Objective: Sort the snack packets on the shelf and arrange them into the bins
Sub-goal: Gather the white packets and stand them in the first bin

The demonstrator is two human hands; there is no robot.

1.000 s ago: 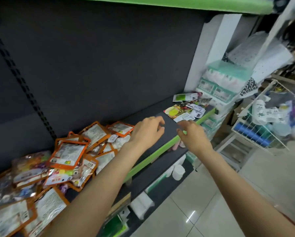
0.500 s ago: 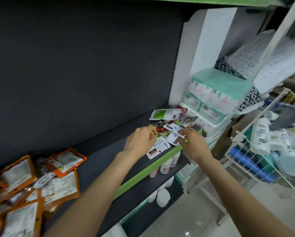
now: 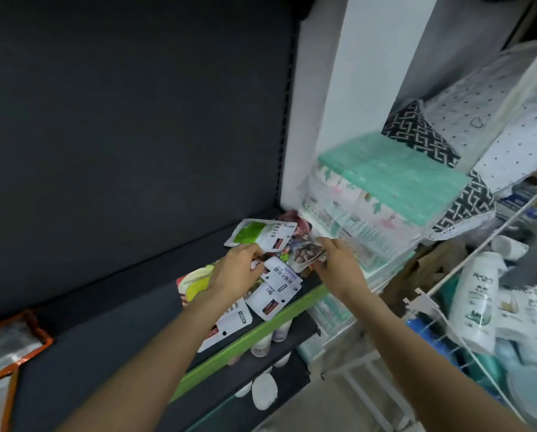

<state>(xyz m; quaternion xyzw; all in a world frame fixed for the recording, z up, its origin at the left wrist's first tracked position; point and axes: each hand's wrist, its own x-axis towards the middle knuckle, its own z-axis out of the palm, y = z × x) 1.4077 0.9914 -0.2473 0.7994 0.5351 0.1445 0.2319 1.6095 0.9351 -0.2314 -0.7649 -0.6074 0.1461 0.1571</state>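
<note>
A pile of small snack packets (image 3: 276,285) lies at the right end of the dark shelf (image 3: 111,332). A white packet with a green panel (image 3: 261,233) lies on top at the back. My left hand (image 3: 234,275) rests on the pile, fingers curled on a white packet's edge. My right hand (image 3: 338,265) pinches a dark printed packet (image 3: 306,254) at the pile's right side. Orange-edged packets (image 3: 8,347) lie at the shelf's far left.
The shelf has a green front lip (image 3: 254,335) and a lower shelf with white bottles (image 3: 262,391). Stacked tissue packs (image 3: 382,194) stand right of the shelf. A white wire rack (image 3: 466,322) with bottles is at the far right.
The view has swung right and closer to the small packet pile. Both hands have reached further in, the left onto the pile, the right closing on a dark packet.
</note>
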